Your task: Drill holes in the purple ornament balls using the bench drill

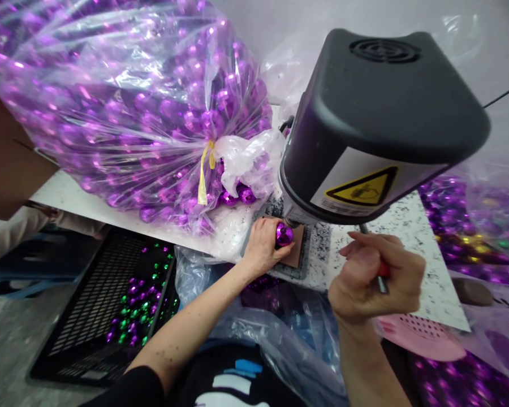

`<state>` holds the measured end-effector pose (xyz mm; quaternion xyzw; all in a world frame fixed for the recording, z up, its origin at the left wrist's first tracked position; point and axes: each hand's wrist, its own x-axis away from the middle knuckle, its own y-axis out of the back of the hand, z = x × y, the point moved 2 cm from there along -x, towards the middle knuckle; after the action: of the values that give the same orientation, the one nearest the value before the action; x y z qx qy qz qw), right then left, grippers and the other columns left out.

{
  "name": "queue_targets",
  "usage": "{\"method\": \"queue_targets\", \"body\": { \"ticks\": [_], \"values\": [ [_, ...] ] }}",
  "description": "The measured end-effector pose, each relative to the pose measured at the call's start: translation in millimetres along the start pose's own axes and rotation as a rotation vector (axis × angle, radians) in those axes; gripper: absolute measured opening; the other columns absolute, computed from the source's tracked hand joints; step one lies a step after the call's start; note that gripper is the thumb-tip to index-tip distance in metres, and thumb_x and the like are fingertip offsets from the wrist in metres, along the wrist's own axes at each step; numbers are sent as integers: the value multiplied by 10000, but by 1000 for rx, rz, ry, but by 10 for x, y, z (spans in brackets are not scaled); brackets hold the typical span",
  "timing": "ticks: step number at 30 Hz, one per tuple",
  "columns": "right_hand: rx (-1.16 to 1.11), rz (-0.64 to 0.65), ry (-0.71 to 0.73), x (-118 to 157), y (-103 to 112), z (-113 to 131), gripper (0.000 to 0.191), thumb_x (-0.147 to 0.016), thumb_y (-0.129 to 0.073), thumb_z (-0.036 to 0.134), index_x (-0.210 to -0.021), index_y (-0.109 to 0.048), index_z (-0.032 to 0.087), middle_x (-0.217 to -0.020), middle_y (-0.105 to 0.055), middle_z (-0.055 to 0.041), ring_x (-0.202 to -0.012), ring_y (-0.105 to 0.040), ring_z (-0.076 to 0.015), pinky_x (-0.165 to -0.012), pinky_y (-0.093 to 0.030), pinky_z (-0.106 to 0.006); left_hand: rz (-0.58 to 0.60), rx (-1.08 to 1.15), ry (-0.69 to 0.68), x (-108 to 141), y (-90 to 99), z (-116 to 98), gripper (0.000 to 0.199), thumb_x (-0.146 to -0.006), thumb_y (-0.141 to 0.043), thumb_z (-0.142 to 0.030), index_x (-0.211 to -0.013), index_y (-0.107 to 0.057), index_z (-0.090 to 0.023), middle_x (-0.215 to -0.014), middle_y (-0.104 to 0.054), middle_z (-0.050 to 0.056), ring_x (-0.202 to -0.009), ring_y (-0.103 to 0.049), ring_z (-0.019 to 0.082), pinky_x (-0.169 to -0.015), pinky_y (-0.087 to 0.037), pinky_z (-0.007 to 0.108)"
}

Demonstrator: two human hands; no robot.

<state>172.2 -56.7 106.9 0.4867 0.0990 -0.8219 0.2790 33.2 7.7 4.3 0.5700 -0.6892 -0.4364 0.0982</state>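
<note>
A shiny purple ball (284, 234) is gripped in my left hand (263, 246), over the brown pad on the base of a black machine (390, 102). The machine's head, bearing a yellow warning label (362, 187), overhangs the ball. My right hand (377, 277) is closed around a metal lever (382, 278) with a red part, at the machine's right side. Dark specks cover the white tabletop (432, 271) around the base.
A large clear bag of purple balls (152, 107) fills the table's left. Below stands a black crate (89, 294) with small green and purple balls. A pink perforated basket (424, 336) and more purple balls lie right. Another person's sleeve (8, 237) shows far left.
</note>
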Motion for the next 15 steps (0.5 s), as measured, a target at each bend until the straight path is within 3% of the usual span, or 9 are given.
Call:
{"method": "queue_targets", "body": {
  "ticks": [12,15],
  "values": [
    [-45,-145,39,18,-142,-44,186,-917,-512,260,-791,-630,192,-609,-532,4,-637,-582,-123,-693,-559,-328,0,-11,-7,20,-12,6,421,-843,-764,-332,-1174,-542,-195,-1135,-639,87,-1097,-588,267,-1041,-447,432],
    [-41,-112,63,108,-168,-144,207,-921,-482,278,-789,-612,185,-638,-544,-11,-682,-589,-136,-717,-562,-351,23,-19,13,12,-10,3,417,-839,-768,-331,-1172,-546,-213,-1135,-638,82,-1112,-586,276,-1057,-439,450]
  ]
}}
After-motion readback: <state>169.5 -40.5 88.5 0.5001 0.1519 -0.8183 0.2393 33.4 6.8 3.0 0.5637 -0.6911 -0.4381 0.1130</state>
